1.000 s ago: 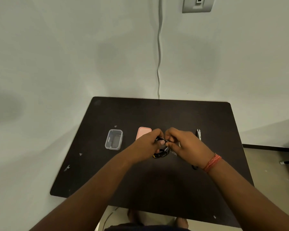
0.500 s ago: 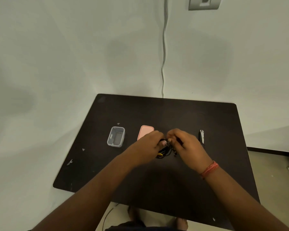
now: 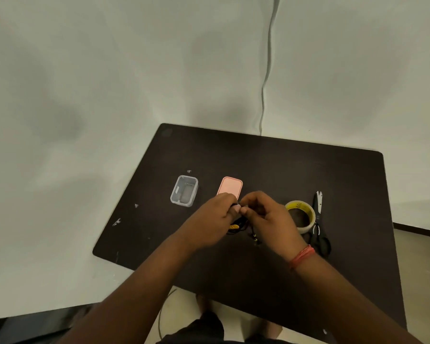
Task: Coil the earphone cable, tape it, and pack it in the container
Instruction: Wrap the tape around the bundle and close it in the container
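Your left hand (image 3: pixel 215 219) and right hand (image 3: pixel 268 217) both pinch the earphone cable (image 3: pixel 236 225), bunched between them over the bench (image 3: pixel 258 165). Clear container (image 3: pixel 184 191) sits left of your left grip.

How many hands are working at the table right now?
2. The left hand and right hand meet at the middle of the table, both pinching the black earphone cable.
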The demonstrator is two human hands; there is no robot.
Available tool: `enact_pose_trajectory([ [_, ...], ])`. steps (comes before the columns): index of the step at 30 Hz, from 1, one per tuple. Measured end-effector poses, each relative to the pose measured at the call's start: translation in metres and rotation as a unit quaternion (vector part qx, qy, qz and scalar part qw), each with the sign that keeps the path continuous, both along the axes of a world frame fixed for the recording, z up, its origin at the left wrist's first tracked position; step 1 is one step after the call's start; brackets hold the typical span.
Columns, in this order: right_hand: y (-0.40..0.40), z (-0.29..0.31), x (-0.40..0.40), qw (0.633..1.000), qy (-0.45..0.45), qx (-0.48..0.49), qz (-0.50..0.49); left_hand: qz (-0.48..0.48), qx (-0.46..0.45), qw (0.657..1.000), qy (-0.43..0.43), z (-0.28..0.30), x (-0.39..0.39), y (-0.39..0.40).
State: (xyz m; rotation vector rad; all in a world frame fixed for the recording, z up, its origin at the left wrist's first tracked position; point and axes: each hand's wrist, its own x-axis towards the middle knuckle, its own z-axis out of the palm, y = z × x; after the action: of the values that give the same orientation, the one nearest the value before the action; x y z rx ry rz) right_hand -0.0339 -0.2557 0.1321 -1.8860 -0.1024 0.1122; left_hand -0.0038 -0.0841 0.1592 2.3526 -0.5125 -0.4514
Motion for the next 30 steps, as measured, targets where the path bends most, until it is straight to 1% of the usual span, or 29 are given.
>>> enact_pose_trajectory([
  [4,0.025,-0.005,0.009,0.999,0.027,0.034,-0.002,0.057,-0.064,0.994,0.069,-0.002,0.008,0.017],
  [6,0.042,-0.007,0.015,0.997,0.034,0.058,-0.023,0.096,-0.099,0.986,0.094,-0.006,0.014,0.025],
  [9,0.08,-0.009,0.031,0.99,0.074,0.096,-0.072,0.185,-0.168,0.962,0.108,-0.017,0.027,0.042],
  [11,0.105,-0.011,0.047,0.977,0.119,0.146,-0.094,0.23,-0.2,0.947,0.107,-0.022,0.04,0.054],
  [13,0.13,-0.017,0.065,0.959,0.177,0.194,-0.111,0.265,-0.207,0.937,0.095,-0.03,0.054,0.067],
  [15,0.154,-0.024,0.087,0.932,0.234,0.242,-0.139,0.301,-0.178,0.934,0.071,-0.047,0.074,0.084],
  [17,0.173,-0.033,0.105,0.906,0.273,0.274,-0.168,0.32,-0.15,0.933,0.07,-0.066,0.089,0.097],
  [19,0.19,-0.049,0.127,0.902,0.289,0.254,-0.195,0.329,-0.133,0.931,0.085,-0.081,0.108,0.109],
  [21,0.202,-0.064,0.143,0.908,0.295,0.204,-0.216,0.325,-0.105,0.937,0.08,-0.097,0.122,0.119],
  [26,0.222,-0.096,0.168,0.924,0.291,0.04,-0.244,0.249,0.015,0.965,0.081,-0.131,0.147,0.142],
  [27,0.222,-0.097,0.168,0.924,0.291,0.022,-0.248,0.233,0.037,0.969,0.075,-0.134,0.148,0.144],
  [30,0.228,-0.099,0.169,0.923,0.293,0.007,-0.249,0.191,0.088,0.977,0.039,-0.143,0.152,0.149],
])
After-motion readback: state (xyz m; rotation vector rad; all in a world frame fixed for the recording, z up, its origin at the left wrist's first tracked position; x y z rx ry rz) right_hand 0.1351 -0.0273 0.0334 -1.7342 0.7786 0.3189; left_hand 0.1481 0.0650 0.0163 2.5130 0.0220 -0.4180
